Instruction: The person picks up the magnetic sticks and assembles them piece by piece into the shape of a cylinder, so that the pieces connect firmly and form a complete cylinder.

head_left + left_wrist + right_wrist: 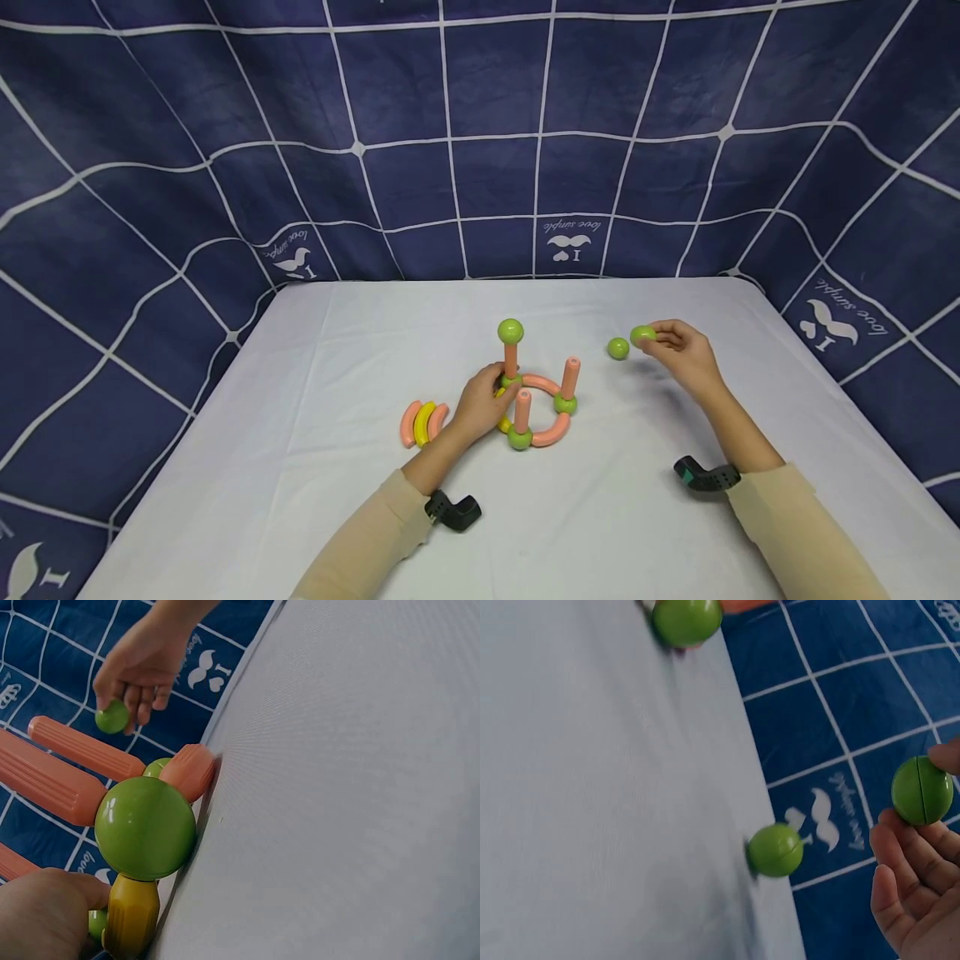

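Note:
A ball-and-rod toy structure (pixel 551 433) sits on the white table: curved orange and yellow rods joined by green balls into a ring, with several straight orange rods upright. The back-left upright rod carries a green ball (pixel 511 331) on top. My left hand (pixel 480 404) grips the ring's left side, by a yellow curved rod (pixel 133 915) and a green ball; its fingers are partly hidden. Off to the right, my right hand (pixel 686 358) pinches a green ball (pixel 922 790) between thumb and fingers, above the table. Another green ball (pixel 618 348) lies just left of it.
Three loose curved rods, two orange and one yellow (pixel 422 422), lie side by side left of my left hand. The white table (pixel 337 350) ends at a dark blue checked cloth (pixel 487 175) behind and at the sides. A black device (pixel 453 510) is worn on each wrist.

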`<state>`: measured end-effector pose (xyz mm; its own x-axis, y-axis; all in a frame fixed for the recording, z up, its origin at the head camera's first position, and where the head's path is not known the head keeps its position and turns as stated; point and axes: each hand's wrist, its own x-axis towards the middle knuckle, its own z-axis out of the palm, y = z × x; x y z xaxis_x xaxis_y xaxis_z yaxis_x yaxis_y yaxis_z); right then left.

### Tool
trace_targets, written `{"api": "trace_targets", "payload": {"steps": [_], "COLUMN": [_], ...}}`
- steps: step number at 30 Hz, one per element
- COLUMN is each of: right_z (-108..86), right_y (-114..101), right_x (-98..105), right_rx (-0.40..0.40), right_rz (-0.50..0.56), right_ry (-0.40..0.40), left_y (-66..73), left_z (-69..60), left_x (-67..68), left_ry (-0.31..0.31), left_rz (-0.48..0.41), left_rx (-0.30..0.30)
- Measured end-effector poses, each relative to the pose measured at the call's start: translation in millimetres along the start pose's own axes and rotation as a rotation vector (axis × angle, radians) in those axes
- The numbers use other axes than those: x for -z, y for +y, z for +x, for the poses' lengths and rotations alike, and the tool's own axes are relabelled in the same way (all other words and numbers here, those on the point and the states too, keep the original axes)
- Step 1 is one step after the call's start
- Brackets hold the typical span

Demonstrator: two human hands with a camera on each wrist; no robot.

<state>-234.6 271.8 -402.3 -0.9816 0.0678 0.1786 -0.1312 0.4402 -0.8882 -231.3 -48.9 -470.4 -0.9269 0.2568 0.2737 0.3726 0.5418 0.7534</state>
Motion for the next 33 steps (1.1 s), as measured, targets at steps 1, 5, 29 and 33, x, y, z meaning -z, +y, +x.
{"api": "trace_targets", "payload": {"steps": [1, 5, 29, 33], "right_z": [-1.7, -8.1, -40.7, -43.7], "right_y": [-4.0, -18.6, -75.4, -81.2], "right_x": [-1.2, -7.3, -46.4, -53.0], "right_rx": [0.006, 0.037, 0.389, 0.422], "right_rz": [0.013, 0.07, 0.211, 0.215], "right_ry": [-0.006, -0.027, -0.198, -0.235], "left_y": [0.4, -0.1, -1.2, -0.4], "left_z": [0.0, 0.0, 0.0, -0.1], "left_x": [0.3, 0.2, 0.1, 0.5], "left_ry": [-0.001, -0.002, -0.011, -0.006], "left_rz": [0.0, 0.001, 0.009, 0.005], "left_rx": [0.001, 0.006, -0.006, 0.001]}}
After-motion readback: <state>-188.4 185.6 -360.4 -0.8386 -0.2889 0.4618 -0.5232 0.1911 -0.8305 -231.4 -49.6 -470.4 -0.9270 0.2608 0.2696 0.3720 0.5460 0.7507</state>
